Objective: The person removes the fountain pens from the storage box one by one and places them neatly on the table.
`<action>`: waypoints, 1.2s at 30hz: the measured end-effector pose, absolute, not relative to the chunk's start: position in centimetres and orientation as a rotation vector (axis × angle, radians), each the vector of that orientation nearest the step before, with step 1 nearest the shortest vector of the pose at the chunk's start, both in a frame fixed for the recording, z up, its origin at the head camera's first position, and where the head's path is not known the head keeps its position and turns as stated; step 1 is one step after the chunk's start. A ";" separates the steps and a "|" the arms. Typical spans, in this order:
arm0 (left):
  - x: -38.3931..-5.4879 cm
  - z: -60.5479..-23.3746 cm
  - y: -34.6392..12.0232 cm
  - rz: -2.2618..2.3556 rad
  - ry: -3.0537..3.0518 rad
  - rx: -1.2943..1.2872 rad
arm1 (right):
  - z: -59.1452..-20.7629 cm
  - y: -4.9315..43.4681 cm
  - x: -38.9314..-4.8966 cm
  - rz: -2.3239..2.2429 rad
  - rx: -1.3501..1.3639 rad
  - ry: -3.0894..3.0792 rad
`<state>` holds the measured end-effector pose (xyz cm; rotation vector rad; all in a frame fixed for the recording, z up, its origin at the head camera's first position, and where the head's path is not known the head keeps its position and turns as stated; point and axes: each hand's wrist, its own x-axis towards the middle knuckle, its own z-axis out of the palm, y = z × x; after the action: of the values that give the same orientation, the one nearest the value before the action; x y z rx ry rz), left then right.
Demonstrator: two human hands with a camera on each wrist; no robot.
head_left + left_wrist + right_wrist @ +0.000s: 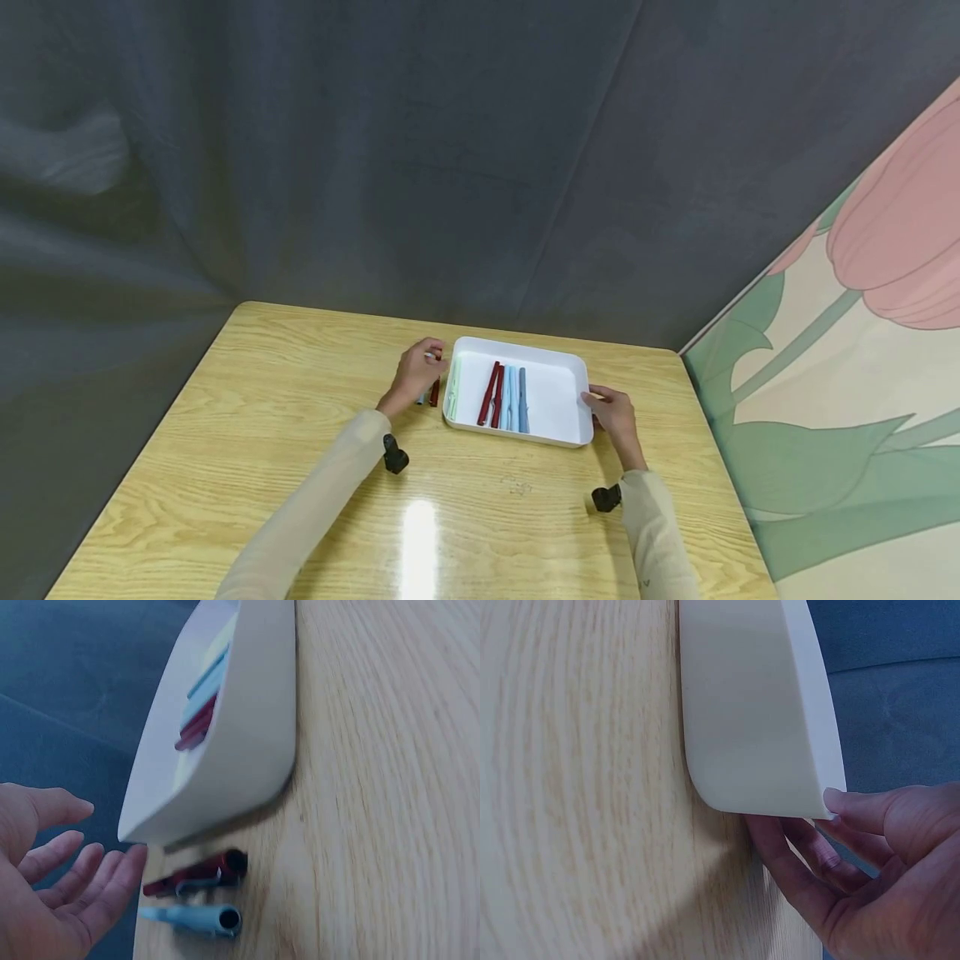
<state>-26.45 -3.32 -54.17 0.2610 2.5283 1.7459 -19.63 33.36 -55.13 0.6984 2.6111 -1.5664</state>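
Observation:
A white tray [558, 404] lies on the table with a row of pens in it: one pale green pen [454, 389] at the left wall, dark red pens [492, 395], light blue pens [509, 398] and a grey-blue pen [523, 400]. My right hand [615, 417] pinches the tray's right rim, thumb on top and fingers against the outer wall. Just outside the left wall, my left hand [415, 372] hovers with loosely bent fingers and nothing between them. Below it on the table are a dark red pen [210, 871] and a light blue pen [195, 918].
The wooden table [300, 392] has rounded far corners. A dark curtain [420, 167] hangs behind its far edge, and a wall with a flower print [825, 400] borders the right side. Inside the tray, bare floor shows right of the pens.

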 end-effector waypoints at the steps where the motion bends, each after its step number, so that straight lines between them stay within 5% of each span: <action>1: -26.4 -54.1 -3.2 1.751 2.520 0.268 | -55.1 33.3 -19.6 -1.564 0.699 2.612; 19: -25.2 -53.3 -0.3 1.711 2.431 0.316 | -55.0 33.1 -19.7 -1.557 0.718 2.611; 36: -23.7 -52.2 3.1 0.744 2.732 0.539 | -54.7 33.0 -19.6 -1.550 0.719 2.604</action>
<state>-23.72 3.09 -52.22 0.5388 2.7324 0.7436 -19.59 33.01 -54.67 0.7190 2.6040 -1.5501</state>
